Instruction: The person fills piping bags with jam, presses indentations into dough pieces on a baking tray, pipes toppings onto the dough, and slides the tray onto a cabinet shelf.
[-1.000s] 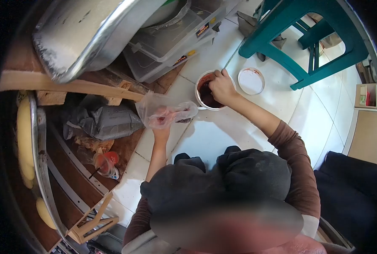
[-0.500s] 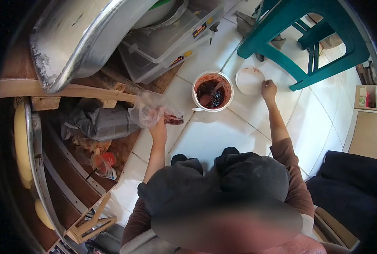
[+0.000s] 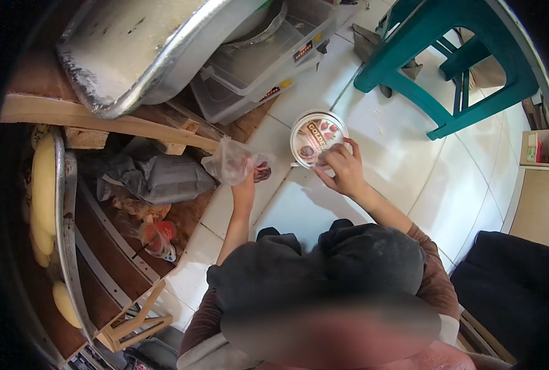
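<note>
My left hand point(image 3: 244, 180) is closed around a clear plastic bag point(image 3: 226, 159) with dark red jam-like filling at its right end. The bag is held above the floor, left of a white tub point(image 3: 294, 164). A round printed lid point(image 3: 310, 134) with strawberry pictures covers the tub's mouth; whether it is pressed down all round I cannot tell. My right hand point(image 3: 343, 168) grips the lid's lower right rim, thumb at the near edge and fingers over the top. The tub's contents are hidden under the lid.
A green plastic stool point(image 3: 404, 102) stands at the upper right. On the left are a wooden shelf point(image 3: 111, 117), a large metal pan point(image 3: 163, 58), clear plastic boxes point(image 3: 249, 86) and a tray with pale yellow dough point(image 3: 43, 191). A red-and-clear cup point(image 3: 157, 237) sits on the lower shelf.
My right hand has carried the lid from the floor right of the tub onto its mouth, turning the printed side up. My left hand still holds the bag.
</note>
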`<state>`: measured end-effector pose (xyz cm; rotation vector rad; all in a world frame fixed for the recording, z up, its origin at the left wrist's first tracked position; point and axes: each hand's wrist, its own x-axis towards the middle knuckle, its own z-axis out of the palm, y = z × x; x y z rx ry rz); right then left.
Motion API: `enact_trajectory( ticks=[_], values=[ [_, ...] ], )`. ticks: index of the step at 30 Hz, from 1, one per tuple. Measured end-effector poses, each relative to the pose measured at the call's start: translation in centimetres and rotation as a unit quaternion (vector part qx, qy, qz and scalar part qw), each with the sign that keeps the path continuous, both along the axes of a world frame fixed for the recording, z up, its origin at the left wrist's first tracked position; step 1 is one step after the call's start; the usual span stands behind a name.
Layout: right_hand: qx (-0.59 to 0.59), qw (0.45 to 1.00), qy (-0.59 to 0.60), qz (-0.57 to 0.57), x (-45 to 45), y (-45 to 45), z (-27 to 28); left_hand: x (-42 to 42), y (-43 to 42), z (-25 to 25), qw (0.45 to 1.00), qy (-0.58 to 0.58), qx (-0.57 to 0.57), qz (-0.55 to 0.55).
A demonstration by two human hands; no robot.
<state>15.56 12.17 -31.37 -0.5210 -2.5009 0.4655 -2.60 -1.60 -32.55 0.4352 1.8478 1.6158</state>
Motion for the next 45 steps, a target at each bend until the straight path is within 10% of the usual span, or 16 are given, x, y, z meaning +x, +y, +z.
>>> enact_trajectory(
  ticks=[4, 24, 33, 36, 40, 45],
  values=[
    [0.057, 0.985, -0.032, -0.158, -2.5, 2.4, -0.7, 0.3, 0.7, 0.4, 0.996, 0.0, 0.087, -0.029],
    [-0.087, 0.953, -0.248, -0.15, -5.4, 2.9, 1.4, -2.1, 1.3, -6.8, 0.995, -0.067, 0.048, -0.048],
    [-0.088, 0.957, -0.019, -0.277, -4.9, 10.9, -1.2, -1.9, 5.4, 6.2, 0.866, 0.044, -0.02, -0.497],
    [-0.4, 0.882, 0.217, -0.121, -3.3, 10.2, 7.3, 0.3, 8.6, 14.2, 0.869, -0.002, -0.049, -0.492],
    [-0.795, 0.6, 0.071, 0.058, 1.1, 3.7, 18.5, 4.2, 10.4, 18.4, 0.924, 0.11, 0.053, -0.362],
    [-0.73, 0.647, 0.169, -0.141, 4.6, 1.0, 28.8, 10.2, 8.4, 27.6, 0.968, 0.09, 0.018, -0.233]
  ],
)
